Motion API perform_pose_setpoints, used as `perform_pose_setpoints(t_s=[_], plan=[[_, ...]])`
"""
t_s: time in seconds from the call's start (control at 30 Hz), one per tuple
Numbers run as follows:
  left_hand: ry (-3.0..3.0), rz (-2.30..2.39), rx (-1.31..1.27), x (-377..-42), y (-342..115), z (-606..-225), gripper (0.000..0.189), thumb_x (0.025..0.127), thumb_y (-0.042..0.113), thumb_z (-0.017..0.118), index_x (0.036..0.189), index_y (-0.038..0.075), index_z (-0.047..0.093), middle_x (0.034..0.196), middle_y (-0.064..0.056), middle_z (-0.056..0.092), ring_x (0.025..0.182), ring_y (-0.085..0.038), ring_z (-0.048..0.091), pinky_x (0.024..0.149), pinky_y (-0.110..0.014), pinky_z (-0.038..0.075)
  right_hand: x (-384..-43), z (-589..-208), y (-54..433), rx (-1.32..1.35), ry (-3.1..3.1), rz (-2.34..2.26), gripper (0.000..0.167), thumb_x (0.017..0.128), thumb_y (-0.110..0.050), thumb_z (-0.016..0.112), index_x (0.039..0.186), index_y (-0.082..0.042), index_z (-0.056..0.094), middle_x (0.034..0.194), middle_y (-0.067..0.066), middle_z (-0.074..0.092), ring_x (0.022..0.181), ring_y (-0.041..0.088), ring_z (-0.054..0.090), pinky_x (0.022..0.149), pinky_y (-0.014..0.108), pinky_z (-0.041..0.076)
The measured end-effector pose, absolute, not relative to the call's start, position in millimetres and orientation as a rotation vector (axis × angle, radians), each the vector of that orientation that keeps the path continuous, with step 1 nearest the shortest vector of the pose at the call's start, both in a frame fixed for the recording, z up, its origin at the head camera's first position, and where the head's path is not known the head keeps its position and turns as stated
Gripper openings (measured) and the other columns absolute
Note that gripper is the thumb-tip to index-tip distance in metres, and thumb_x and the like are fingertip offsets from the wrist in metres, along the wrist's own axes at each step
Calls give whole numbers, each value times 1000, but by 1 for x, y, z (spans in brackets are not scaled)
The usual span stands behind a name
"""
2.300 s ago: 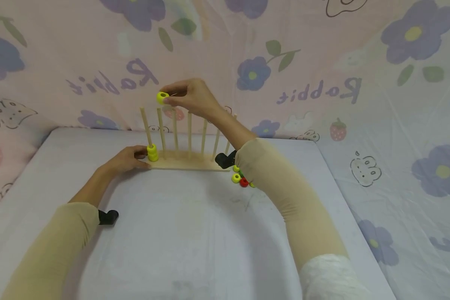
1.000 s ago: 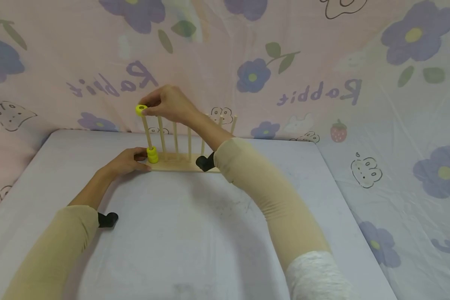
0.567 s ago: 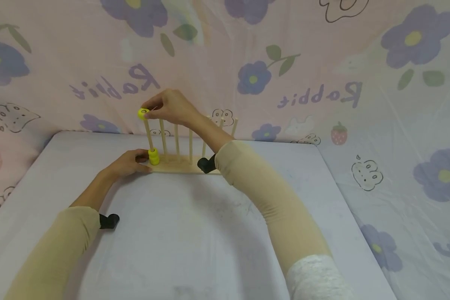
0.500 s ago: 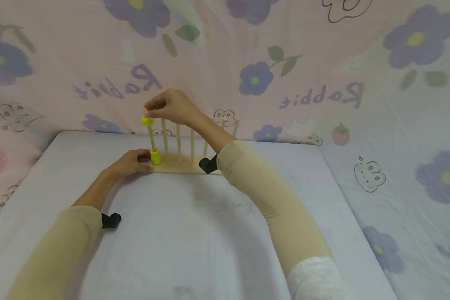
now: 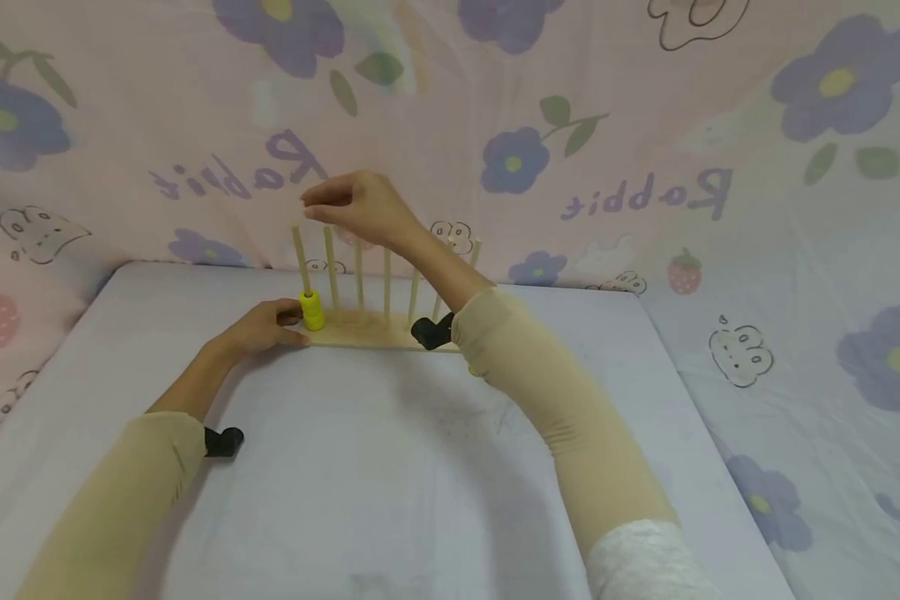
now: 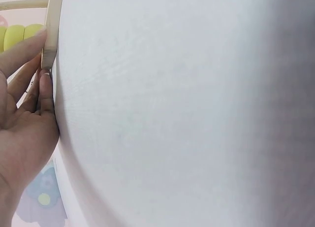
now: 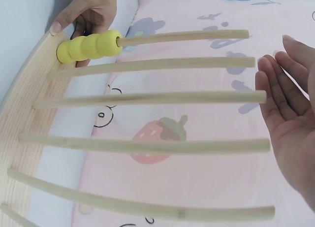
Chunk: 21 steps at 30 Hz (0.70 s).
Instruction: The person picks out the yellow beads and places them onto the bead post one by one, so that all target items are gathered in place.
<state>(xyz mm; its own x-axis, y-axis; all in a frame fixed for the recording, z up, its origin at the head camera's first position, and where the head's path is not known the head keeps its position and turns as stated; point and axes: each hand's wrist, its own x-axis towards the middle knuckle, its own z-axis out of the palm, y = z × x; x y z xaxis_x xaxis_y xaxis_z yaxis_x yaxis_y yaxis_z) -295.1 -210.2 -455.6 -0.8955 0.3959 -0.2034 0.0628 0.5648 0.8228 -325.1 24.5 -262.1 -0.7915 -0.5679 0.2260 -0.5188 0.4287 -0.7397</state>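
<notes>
The left hand [image 5: 258, 327] pinches one end of the wooden base [image 5: 360, 335], thumb at the front corner, fingers behind; the stack of yellow beads [image 7: 89, 47] stands just beside this grip, threaded on the end peg [image 7: 197, 38] and seated at its foot; whether the left fingers also touch the beads cannot be told. The right hand [image 5: 366, 207] is free of any load, its thumb and fingers apart; it hovers just beyond the tip of the end peg and well above the beads. The other pegs [image 7: 157, 145], bare where visible, run in a row away from the left grip; a yellow piece [image 5: 473, 369], probably another bead, shows below the right hand, near the opposite end of the base, largely covered by the right sleeve [image 5: 562, 408].

Threading, as judged here, goes best with the left thumb bearing down so that the base cannot rock; each bead is best held by its sides, hole uncovered, and centred over the peg tip before release; a level bead should slide freely, whereas a tilted one may catch; the emptied hand should clear the tips without brushing them.
</notes>
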Motion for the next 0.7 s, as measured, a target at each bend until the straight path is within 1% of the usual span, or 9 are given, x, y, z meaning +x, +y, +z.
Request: perform_pose_setpoints(t_s=[0.2,0.43,0.63,0.7], plan=[[2428,1276,362,-293,-213,-457,77,87,17,78,148,-6,36,149,-29,40,138,-44,37,117,-55,27,-321,-256,43,-972,2594,-1407,27,90,-22,75,115,-11,75,110,-3,74,96,5,68,87,16,52],[2432,1279,370,-297,-214,-460,78,87,18,77,149,-4,35,150,-27,39,139,-42,36,118,-54,26,-315,-256,79,-1059,2582,-1530,27,91,-18,73,115,-5,74,112,6,73,97,11,69,89,22,54],[2433,1267,365,-296,-212,-462,78,87,18,78,149,-4,36,150,-27,40,139,-42,36,118,-55,26,-306,-258,109,-1022,2600,-1581,27,92,-20,73,114,-5,74,111,5,73,97,12,70,88,25,56],[2431,1265,361,-297,-212,-462,80,87,19,78,150,-4,35,150,-27,39,139,-42,36,118,-55,25,-298,-255,115,-989,2624,-1565,26,92,-17,72,114,-3,74,111,7,73,98,14,70,88,26,56]])
